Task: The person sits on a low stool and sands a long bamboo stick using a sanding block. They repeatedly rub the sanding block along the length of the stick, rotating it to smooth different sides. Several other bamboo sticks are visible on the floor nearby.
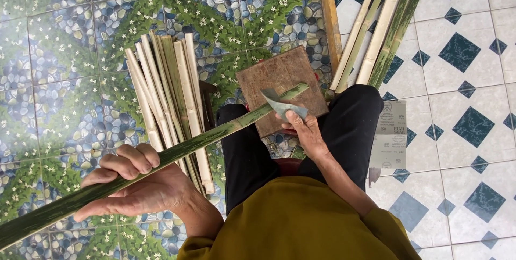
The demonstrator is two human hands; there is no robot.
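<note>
A long green bamboo strip (215,133) runs from the lower left up to a brown wooden block (279,80) that rests on my knees. My left hand (137,184) is wrapped around the strip near its lower part. My right hand (306,131) holds a folded piece of grey sandpaper (282,107) against the strip, close to its far end on the block. I sit on the tiled floor in black trousers and an olive shirt.
A stack of several split bamboo strips (166,93) lies on the pebble-patterned tiles to my left. More strips (376,34) lie on the white and blue tiles at upper right. A sheet of sandpaper (389,136) lies beside my right leg.
</note>
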